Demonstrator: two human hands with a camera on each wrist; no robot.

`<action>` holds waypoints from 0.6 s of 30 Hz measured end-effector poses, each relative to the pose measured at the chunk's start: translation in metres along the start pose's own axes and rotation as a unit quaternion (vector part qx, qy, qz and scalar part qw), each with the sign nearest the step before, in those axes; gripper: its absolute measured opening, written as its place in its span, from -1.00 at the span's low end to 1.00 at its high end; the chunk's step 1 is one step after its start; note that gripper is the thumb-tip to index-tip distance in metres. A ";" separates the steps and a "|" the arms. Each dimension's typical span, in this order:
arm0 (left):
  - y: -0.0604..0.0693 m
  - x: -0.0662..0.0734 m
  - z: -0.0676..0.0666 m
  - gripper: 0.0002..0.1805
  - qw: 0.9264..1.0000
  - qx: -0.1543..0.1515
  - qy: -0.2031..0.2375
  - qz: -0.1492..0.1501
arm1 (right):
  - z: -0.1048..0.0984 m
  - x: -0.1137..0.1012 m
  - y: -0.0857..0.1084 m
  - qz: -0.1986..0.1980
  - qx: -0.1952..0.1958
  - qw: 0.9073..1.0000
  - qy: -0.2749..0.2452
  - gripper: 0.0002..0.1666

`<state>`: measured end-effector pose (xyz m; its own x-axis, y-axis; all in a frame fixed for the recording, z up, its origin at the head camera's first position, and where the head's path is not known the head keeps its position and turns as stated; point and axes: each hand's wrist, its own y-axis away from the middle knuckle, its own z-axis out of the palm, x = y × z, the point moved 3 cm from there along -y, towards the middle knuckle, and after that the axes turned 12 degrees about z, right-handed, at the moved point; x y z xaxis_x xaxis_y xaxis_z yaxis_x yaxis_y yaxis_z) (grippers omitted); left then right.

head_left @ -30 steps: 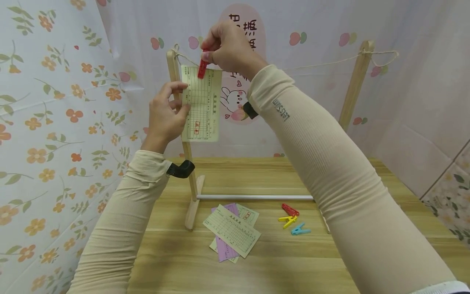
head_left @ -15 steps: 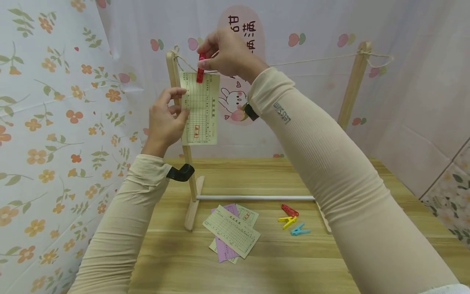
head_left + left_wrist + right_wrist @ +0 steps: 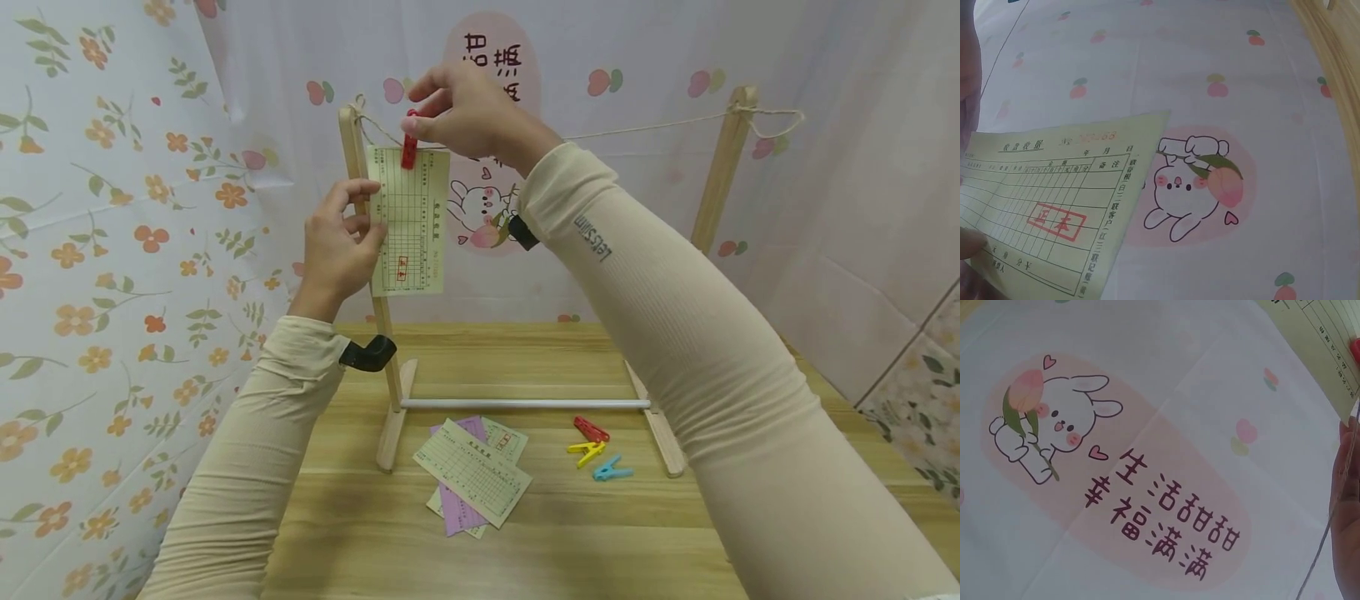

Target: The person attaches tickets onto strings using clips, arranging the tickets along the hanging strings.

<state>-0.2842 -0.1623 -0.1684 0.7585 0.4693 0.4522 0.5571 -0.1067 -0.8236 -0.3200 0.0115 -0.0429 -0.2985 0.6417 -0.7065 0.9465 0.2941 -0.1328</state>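
A pale green receipt [image 3: 408, 221] hangs upright from the string [image 3: 622, 133] near the left post, with a red clothespin [image 3: 408, 152] on its top edge. My left hand [image 3: 337, 237] pinches the receipt's left edge; in the left wrist view a thumb [image 3: 969, 242] lies over the printed side. Beside the clothespin, my right hand [image 3: 468, 112] has its fingers spread, the thumb tip still at the clothespin's upper end. In the right wrist view only part of that hand [image 3: 1347, 512] shows, next to the string.
A wooden stand with a left post [image 3: 386, 333], right post [image 3: 723, 175] and white crossbar [image 3: 525, 403] carries the string. On the table lie overlapping green and purple receipts [image 3: 476, 471], plus red [image 3: 591, 429], yellow [image 3: 587, 452] and blue [image 3: 612, 469] clothespins.
The receipt and clothespin came down slightly with both hands. My right fingers then loosened from the red clothespin, and that forearm shifted a little right. The left hand keeps its pinch.
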 end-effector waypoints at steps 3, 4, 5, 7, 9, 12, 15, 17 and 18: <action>0.000 0.000 0.000 -0.54 1.000 0.001 -0.002 0.003 | -0.002 0.003 0.004 -0.003 0.006 1.000 -0.002 -0.40; 0.000 0.000 0.000 -0.54 1.000 0.000 -0.003 0.006 | -0.003 0.005 0.006 -0.005 0.010 1.000 -0.001 -0.40; 0.000 0.001 0.000 -0.54 1.000 0.000 -0.004 0.007 | -0.004 0.006 0.007 -0.008 0.015 1.000 0.001 -0.40; 0.000 0.001 0.000 -0.54 1.000 -0.001 -0.006 0.007 | -0.006 0.010 0.009 -0.015 0.024 1.000 -0.001 -0.41; 0.001 0.002 0.000 -0.54 1.000 -0.001 -0.008 0.007 | -0.007 0.015 0.012 -0.025 0.035 0.999 -0.005 -0.43; 0.003 0.002 -0.001 -0.54 1.000 0.000 -0.009 0.004 | -0.011 0.022 0.017 -0.046 0.045 0.997 -0.032 -0.48; 0.004 0.002 -0.002 -0.54 1.000 -0.001 -0.006 0.007 | -0.017 0.029 0.023 -0.066 0.051 0.995 -0.060 -0.53; 0.005 0.002 -0.002 -0.54 1.000 -0.002 -0.007 0.011 | -0.021 0.033 0.028 -0.075 0.049 0.993 -0.080 -0.56; 0.005 0.003 -0.002 -0.53 1.000 -0.004 -0.010 0.012 | -0.024 0.035 0.030 -0.079 0.049 0.992 -0.090 -0.57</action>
<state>-0.2787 -0.1637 -0.1702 0.7652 0.4832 0.4254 0.5412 -0.1248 -0.8316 -0.3047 0.0597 -0.0553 -0.4257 0.4538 -0.7828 0.8996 0.3057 -0.3120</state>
